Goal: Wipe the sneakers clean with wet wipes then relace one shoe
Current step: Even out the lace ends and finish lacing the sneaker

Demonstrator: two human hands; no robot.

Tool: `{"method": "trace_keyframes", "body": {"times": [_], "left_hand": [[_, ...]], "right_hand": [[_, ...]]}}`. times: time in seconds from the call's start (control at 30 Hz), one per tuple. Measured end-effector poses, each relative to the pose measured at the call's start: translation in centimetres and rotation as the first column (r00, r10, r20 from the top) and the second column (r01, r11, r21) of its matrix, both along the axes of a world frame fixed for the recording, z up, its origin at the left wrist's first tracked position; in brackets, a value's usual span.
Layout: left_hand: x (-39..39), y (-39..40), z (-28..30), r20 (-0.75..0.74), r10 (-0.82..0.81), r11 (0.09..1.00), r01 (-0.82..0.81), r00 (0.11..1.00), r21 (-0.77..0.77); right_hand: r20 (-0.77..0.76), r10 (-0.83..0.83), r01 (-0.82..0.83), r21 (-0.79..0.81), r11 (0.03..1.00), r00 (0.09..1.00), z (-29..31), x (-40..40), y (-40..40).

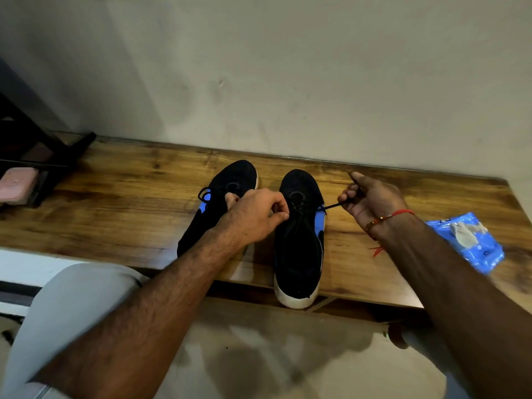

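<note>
Head view: wipes pack beside sneakers.

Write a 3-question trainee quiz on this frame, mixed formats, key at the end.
1. True or false: the right hand pinches a black lace pulled out sideways from the right sneaker.
2. Multiple choice: the blue wipes pack lies A) between the sneakers, B) on the wooden table to the right of both sneakers, C) on the floor.
3. Fill in: the heel of the right sneaker overhangs the table's ____ edge.

Key: 1 true; 2 B; 3 near. For reference, the left hand rests by the right sneaker's eyelets, partly covering the left sneaker.
</note>
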State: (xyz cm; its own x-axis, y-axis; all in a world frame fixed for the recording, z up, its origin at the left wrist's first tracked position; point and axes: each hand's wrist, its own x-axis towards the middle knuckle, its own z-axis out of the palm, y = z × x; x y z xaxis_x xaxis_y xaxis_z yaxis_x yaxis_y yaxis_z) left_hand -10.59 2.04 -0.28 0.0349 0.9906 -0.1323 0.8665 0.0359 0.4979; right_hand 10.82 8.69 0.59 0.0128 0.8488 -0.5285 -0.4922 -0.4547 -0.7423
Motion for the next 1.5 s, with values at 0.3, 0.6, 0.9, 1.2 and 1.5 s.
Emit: {"method": "trace_keyframes", "body": {"times": [0.3, 0.6, 0.9, 1.2, 1.5], "left_hand": [[0.8, -0.1, -0.1, 0.189, -0.017, 0.995, -0.003, 0.982, 0.102], [1.5, -0.4, 0.0, 0.212, 0.057, 0.998, -0.062, 0.976, 0.020], [1.9, -1.0, -0.6, 0.256, 0.114, 0.990, -0.130, 0.960, 0.047], [2.0, -1.2, -1.0, 0.278, 0.115, 0.987, -0.142, 0.954, 0.078], [2.2, -1.3, -0.9, 0.272, 0.125, 0.984, -0.154, 0.954, 0.088]], "right_hand": [[0.848, 0.328, -0.735, 0.101, 0.671, 0.416, -1.5, 0.0, -0.8], [0.968, 0.193, -0.866, 0.044, 0.498, 0.160, -1.1, -0.5, -1.3], [0.989, 0.109, -0.905, 0.043, 0.423, 0.098, -1.2, -1.0, -1.3], [0.991, 0.111, -0.903, 0.019, 0.430, 0.073, -1.1, -1.8, -1.6], [0.976, 0.195, -0.861, -0.018, 0.508, 0.094, -1.0, -1.7, -1.5]]}}
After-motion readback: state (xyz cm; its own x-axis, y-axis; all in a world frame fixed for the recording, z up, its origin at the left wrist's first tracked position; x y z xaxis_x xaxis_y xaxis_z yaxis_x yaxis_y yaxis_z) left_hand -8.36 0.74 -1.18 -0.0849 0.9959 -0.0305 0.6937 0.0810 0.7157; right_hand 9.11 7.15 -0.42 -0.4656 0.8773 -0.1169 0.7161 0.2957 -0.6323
